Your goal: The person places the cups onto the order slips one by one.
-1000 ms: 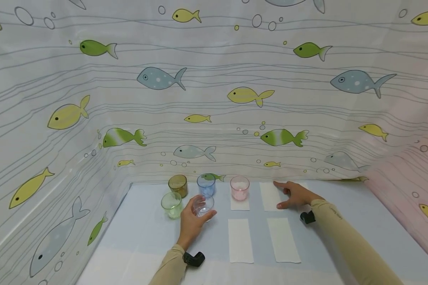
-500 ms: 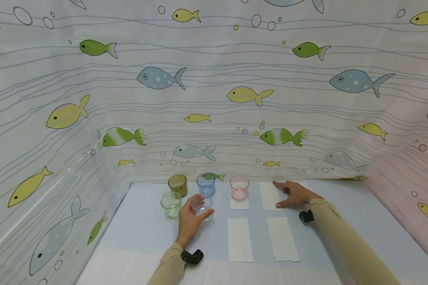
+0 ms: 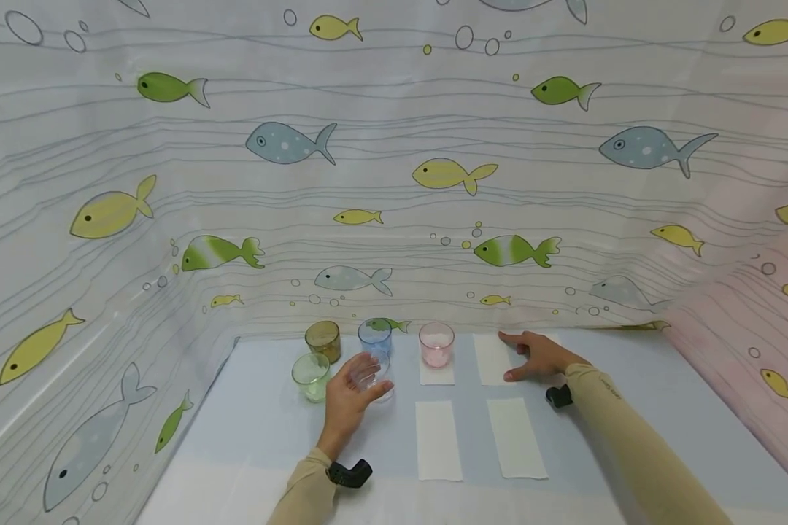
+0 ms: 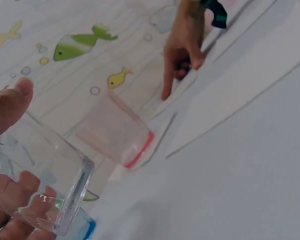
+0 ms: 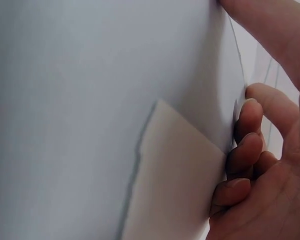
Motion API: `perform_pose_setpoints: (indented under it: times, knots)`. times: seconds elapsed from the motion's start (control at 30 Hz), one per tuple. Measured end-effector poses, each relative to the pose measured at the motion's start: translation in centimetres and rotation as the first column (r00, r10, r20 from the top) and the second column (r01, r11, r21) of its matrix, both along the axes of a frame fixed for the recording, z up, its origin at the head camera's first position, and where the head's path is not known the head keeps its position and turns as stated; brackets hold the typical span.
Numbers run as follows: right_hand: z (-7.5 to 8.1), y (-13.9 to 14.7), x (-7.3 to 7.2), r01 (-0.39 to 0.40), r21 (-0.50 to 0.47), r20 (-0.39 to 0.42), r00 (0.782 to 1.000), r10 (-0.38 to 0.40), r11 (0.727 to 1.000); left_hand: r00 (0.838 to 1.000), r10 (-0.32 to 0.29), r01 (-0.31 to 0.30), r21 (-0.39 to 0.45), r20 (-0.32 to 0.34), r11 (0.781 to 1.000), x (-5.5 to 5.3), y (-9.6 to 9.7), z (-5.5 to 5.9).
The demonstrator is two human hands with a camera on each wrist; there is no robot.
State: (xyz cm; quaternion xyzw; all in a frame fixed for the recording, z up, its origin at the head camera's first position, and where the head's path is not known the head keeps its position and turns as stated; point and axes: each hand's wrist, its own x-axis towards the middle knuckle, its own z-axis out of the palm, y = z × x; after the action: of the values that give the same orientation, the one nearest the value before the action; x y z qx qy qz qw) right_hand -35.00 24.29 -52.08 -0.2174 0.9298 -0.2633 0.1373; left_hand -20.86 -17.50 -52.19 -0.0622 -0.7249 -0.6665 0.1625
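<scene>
Progress looks early: only the pink glass (image 3: 436, 346) stands on a paper, the back left paper (image 3: 437, 376). Thumb and fingers of the left hand (image 3: 348, 401) grip the clear glass (image 4: 60, 155), near the blue glass (image 3: 374, 335). The brown glass (image 3: 322, 344) and green glass (image 3: 311, 378) seem left to do. The right hand (image 3: 538, 356), grasping nothing, extends its index finger along the back right paper (image 3: 489, 359); the front left paper (image 3: 438, 441) and front right paper (image 3: 517, 439) appear unused.

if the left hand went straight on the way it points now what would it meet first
Probably the blue glass: in the head view it stands beyond the clear glass that the left hand holds. Depth is unclear, so I can't tell how near.
</scene>
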Motion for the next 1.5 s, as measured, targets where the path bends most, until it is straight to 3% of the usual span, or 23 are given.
perform_pose_setpoints:
  times: [0.33,0.67,1.1,1.5]
  knots:
    - [0.9,0.0,-0.1,0.012,0.009,0.003,1.0,-0.012,1.0,0.991,-0.116,0.114,-0.037,-0.059,0.993,-0.1,3.0,4.0]
    - [0.8,0.0,-0.3,0.027,0.006,0.025,0.999,-0.027,1.0,0.981,-0.176,0.167,-0.098,-0.086,0.981,-2.6,5.4,7.2]
    - [0.6,-0.1,0.3,0.051,-0.02,0.06,0.997,-0.05,0.999,0.957,-0.267,0.262,-0.055,-0.118,0.964,-5.4,8.0,9.3]
    - [0.6,-0.4,0.3,0.054,0.016,0.056,0.997,-0.055,0.998,0.95,-0.301,0.296,-0.067,-0.08,0.953,-6.9,11.0,9.4]
